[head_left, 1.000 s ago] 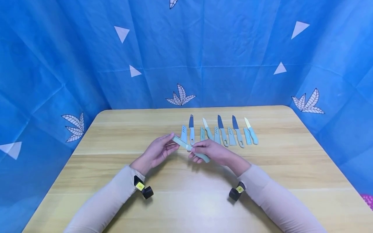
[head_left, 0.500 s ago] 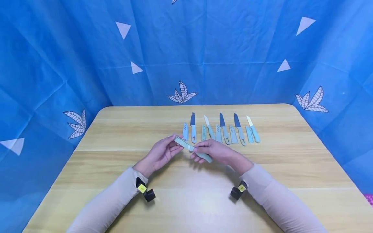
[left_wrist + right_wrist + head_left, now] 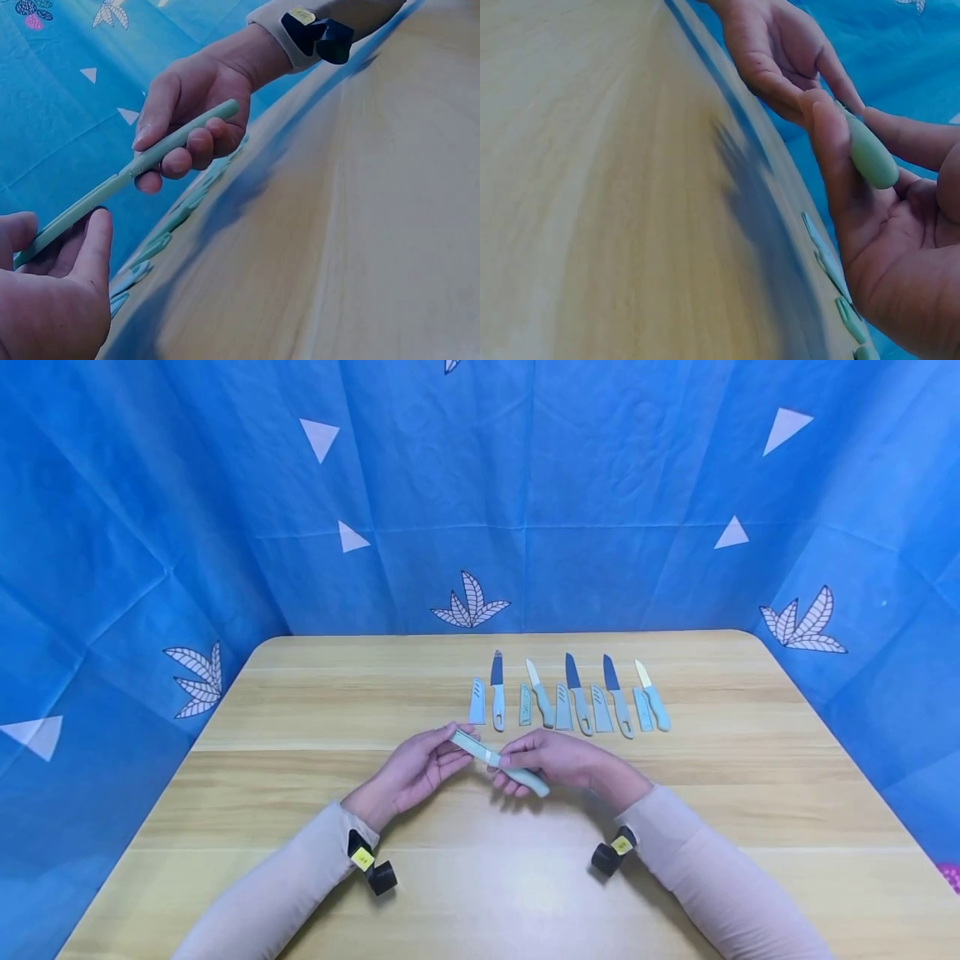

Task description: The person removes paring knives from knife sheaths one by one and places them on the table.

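Both hands hold one pale green paring knife, its blade covered by a matching sheath [image 3: 471,745], raised over the wooden table. My left hand [image 3: 420,768] pinches the sheath's far end between thumb and fingers. Around the knife's handle [image 3: 530,780] curl the fingers of my right hand [image 3: 551,758], thumb on top near the sheath's mouth. In the left wrist view the sheath [image 3: 71,216] and handle [image 3: 187,136] form one straight line, with a faint seam between them. The handle's rounded butt [image 3: 875,161] faces the right wrist camera. No blade shows.
Beyond the hands, several bare knives lie in a row, each with a sheath at its left. They run from a dark-bladed knife [image 3: 498,693] beside a blue sheath [image 3: 477,702] to a yellow-bladed one [image 3: 654,700]. A blue curtain [image 3: 615,485] hangs behind the table [image 3: 337,693].
Both hands, with the sheathed knife between them, have come slightly lower in the head view, nearer the person. Their hold looks the same, and the row of knives lies as before.
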`<state>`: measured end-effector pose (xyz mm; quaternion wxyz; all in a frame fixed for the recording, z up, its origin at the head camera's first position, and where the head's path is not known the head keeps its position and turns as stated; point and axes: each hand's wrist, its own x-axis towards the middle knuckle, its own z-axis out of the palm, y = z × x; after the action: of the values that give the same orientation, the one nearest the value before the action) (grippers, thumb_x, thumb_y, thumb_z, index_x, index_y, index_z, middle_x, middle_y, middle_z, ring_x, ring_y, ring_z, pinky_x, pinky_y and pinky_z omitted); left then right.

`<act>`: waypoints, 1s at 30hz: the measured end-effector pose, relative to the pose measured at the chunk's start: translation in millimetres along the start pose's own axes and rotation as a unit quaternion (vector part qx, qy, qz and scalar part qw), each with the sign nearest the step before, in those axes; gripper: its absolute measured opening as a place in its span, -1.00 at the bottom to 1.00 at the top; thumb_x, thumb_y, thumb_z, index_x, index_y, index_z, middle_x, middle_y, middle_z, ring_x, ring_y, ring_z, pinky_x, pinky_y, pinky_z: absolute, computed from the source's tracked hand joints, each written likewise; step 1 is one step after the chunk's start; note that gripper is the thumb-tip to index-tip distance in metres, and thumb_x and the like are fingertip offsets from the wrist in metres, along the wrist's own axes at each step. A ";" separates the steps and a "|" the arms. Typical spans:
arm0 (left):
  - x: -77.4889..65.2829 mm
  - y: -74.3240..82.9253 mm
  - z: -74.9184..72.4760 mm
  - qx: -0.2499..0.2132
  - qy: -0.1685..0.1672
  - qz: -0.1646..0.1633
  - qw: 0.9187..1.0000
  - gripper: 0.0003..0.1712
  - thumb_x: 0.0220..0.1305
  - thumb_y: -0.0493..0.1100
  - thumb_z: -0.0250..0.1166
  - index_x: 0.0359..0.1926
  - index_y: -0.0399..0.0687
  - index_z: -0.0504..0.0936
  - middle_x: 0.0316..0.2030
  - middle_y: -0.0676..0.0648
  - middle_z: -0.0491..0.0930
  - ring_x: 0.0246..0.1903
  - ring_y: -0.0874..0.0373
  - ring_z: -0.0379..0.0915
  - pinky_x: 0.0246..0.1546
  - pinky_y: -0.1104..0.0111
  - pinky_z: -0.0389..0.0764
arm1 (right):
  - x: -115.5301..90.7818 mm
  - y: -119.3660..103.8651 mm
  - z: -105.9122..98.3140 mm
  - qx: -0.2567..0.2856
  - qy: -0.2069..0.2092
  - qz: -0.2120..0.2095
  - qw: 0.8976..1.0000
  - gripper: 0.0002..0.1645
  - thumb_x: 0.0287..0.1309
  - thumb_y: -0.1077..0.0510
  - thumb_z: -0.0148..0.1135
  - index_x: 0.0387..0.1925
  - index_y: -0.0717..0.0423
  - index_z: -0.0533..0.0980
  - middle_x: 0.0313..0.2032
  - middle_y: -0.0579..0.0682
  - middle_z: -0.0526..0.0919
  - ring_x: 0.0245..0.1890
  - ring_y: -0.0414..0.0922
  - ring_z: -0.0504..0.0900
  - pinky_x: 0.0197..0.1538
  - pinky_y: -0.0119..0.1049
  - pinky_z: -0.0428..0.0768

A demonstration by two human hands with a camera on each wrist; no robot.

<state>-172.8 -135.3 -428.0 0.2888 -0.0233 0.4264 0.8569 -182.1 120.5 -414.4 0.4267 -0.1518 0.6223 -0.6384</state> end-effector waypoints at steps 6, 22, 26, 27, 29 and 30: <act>-0.7 -2.6 -4.3 0.005 -0.005 -0.010 1.000 -0.48 0.44 -0.15 0.15 0.27 -0.41 0.34 0.07 -0.30 0.57 0.01 -0.03 0.59 0.20 0.26 0.49 | 0.7 1.0 -1.7 -0.006 -0.029 -0.003 1.000 -0.61 0.37 0.22 0.11 0.09 0.46 0.48 -0.10 0.36 0.65 -0.23 0.01 0.71 0.00 -0.09 0.70; -0.3 -4.1 -13.9 0.006 -0.011 -0.012 1.000 -0.65 0.45 -0.16 0.14 0.11 -0.33 0.52 -0.02 -0.28 0.62 -0.04 -0.04 0.62 0.19 0.23 0.50 | 8.6 1.2 -6.5 0.000 -0.030 0.002 1.000 -0.68 0.32 0.22 0.18 0.02 0.36 0.56 -0.13 0.28 0.68 -0.25 -0.01 0.71 -0.02 -0.11 0.70; 0.1 -5.5 -15.3 0.007 -0.008 -0.010 1.000 -0.66 0.44 -0.16 0.15 0.08 -0.32 0.54 0.00 -0.29 0.61 -0.04 -0.04 0.62 0.19 0.25 0.51 | 8.6 2.3 -8.2 -0.003 -0.032 0.000 0.999 -0.65 0.32 0.21 0.19 0.03 0.39 0.54 -0.13 0.30 0.68 -0.25 0.00 0.71 -0.02 -0.10 0.71; 0.0 -5.9 -15.4 0.009 -0.009 -0.009 1.000 -0.66 0.44 -0.16 0.15 0.08 -0.32 0.54 0.00 -0.29 0.61 -0.04 -0.03 0.62 0.19 0.25 0.51 | 8.4 2.6 -8.6 0.000 -0.033 0.002 0.999 -0.64 0.32 0.21 0.18 0.04 0.40 0.53 -0.13 0.30 0.68 -0.25 0.00 0.71 -0.02 -0.10 0.71; -0.3 -6.9 -15.4 0.010 -0.007 -0.010 1.000 -0.66 0.44 -0.16 0.15 0.08 -0.33 0.54 0.00 -0.28 0.61 -0.04 -0.02 0.62 0.18 0.26 0.51 | 8.0 3.1 -9.2 0.004 -0.034 0.006 0.999 -0.63 0.32 0.23 0.18 0.05 0.42 0.52 -0.13 0.32 0.67 -0.24 0.01 0.71 -0.04 -0.11 0.71; -0.6 -7.4 -15.4 0.011 -0.008 -0.009 1.000 -0.65 0.44 -0.15 0.15 0.09 -0.32 0.54 0.00 -0.28 0.61 -0.04 -0.01 0.62 0.19 0.26 0.51 | 7.7 3.2 -9.5 0.007 -0.035 0.010 0.999 -0.63 0.32 0.23 0.17 0.05 0.42 0.52 -0.12 0.33 0.67 -0.24 0.02 0.71 -0.04 -0.10 0.71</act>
<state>-171.6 -143.6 -442.9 0.3002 -0.0174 0.4336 0.8495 -192.4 121.6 -421.7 0.4555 -0.1644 0.6040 -0.6330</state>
